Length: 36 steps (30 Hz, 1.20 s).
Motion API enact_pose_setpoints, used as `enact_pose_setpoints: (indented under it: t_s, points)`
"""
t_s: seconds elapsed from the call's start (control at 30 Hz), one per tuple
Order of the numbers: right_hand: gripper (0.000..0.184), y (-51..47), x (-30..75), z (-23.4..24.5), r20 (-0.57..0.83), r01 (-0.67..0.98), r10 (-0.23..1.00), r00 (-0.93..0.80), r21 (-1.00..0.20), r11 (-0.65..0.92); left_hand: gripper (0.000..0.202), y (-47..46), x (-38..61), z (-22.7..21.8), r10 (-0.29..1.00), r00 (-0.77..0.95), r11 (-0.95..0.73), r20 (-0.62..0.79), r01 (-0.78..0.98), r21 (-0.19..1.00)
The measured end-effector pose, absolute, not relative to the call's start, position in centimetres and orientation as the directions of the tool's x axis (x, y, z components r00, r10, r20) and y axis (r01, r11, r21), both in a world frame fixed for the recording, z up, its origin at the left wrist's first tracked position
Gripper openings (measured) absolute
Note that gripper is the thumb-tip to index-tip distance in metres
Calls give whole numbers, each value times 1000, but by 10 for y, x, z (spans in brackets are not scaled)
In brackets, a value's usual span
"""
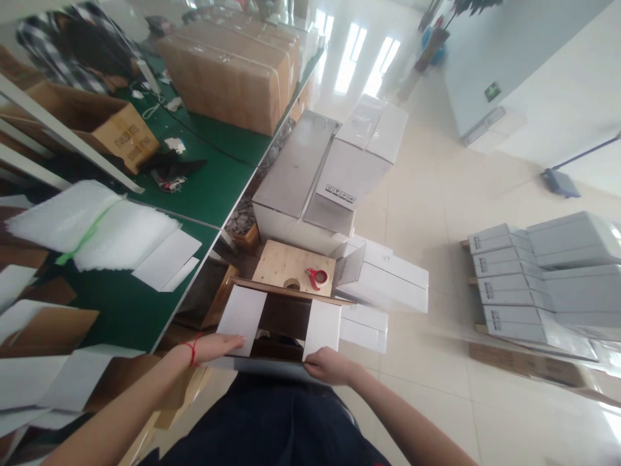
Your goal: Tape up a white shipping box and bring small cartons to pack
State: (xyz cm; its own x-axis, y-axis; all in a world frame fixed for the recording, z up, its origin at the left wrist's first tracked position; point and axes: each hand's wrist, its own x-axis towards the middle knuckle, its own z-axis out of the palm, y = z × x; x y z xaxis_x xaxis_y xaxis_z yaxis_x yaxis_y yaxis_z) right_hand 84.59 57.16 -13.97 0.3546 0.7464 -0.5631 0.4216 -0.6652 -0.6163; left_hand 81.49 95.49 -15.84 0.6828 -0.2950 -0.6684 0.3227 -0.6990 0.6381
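Over the lap, low centre: open white-flapped brown cardboard box (279, 327), held in front of the dark-clothed body, above the floor, just beside the worktop edge
Box state: two white side flaps spread out left and right, dark brown inside showing, far brown flap up
Left hand (213, 348): lies flat on the left white flap near its lower edge, fingers stretched out, pressing not gripping; red string around the wrist
Right hand (330, 366): at the near right corner of the box, fingers curled around the edge under the right white flap, grasping it
Just behind box: pale wooden stool top (291, 265) with a round hole, red tape dispenser (317, 278) lying on it
Right of stool: stacked flat white cartons (388, 278) on the floor, one flap standing open
Further back: two large grey-white cartons (330, 168) leaning together on the floor
Left: green worktop (213, 181) with a bundle of white foam sheets (92, 226) tied by a green band, white card sheets (167, 259) next to it, big brown taped cardboard cartons (233, 71) at the far end
Far right: rows of grey flat boxes (538, 278) stacked on a low pallet, well apart from the hands
Floor (436, 194): glossy cream tiles
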Motion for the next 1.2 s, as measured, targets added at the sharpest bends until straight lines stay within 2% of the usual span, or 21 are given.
enact_pose_setpoints:
  t_s: [0.07,0.1,0.17,0.2,0.23,0.27,0.33,0.4,0.47,0.5,0.53,0.63,0.7,0.77,0.83,0.9,1.0,1.1,1.17,1.2]
  points:
    - [34,566,857,-155,-564,398,726,394,-607,-687,62,967,817,-161,-235,703,-660,-671,391,642]
    - [30,564,861,-165,-552,384,699,455,-587,-713,65,973,816,-165,-160,743,-636,-650,426,643]
    - [21,562,866,-185,-500,339,599,626,-516,-786,80,980,811,-176,90,813,-558,-575,519,648]
    - [24,563,866,-194,-466,317,538,703,-472,-823,89,981,806,-183,213,808,-487,-550,576,657]
    - [28,566,865,-201,-435,302,488,757,-430,-851,95,978,801,-191,294,782,-409,-550,623,667]
    - [30,569,863,-205,-408,301,457,790,-391,-870,97,973,796,-198,323,753,-338,-574,658,673]
    - [27,579,862,-202,-330,360,478,814,-359,-861,93,956,787,-210,286,719,-239,-633,694,680]
    - [31,592,869,-185,-133,446,522,843,-370,-815,86,939,780,-217,239,721,-209,-650,692,691]
    - [44,605,888,-165,94,504,507,857,-359,-785,81,927,775,-220,245,732,-176,-635,678,714]
    - [48,611,899,-157,160,519,496,853,-345,-782,79,923,774,-221,262,740,-165,-620,667,727]
    - [47,617,911,-151,183,522,489,853,-327,-788,76,921,773,-221,283,747,-159,-602,655,738]
    - [25,628,929,-156,175,502,471,865,-287,-816,71,921,773,-225,310,766,-153,-563,625,766]
    - [31,626,919,-173,258,523,460,849,-293,-800,71,921,772,-229,311,775,-158,-550,613,774]
    - [45,619,894,-194,340,606,509,791,-317,-730,73,920,769,-232,326,776,-177,-540,611,771]
    - [59,610,863,-214,337,690,603,724,-342,-637,76,920,766,-235,335,771,-190,-542,618,763]
    - [64,604,838,-230,263,707,662,702,-370,-603,79,923,766,-237,313,772,-186,-554,621,761]
    - [64,601,822,-245,138,661,675,725,-416,-625,82,929,781,-241,314,780,-205,-541,612,764]
    - [56,593,824,-248,83,628,680,729,-476,-616,83,932,806,-246,344,835,-285,-429,528,800]
    - [48,578,828,-250,61,531,583,810,-497,-687,83,930,819,-251,344,864,-324,-368,477,817]
    - [46,567,829,-251,45,412,450,892,-492,-767,82,928,823,-253,348,867,-333,-357,470,817]
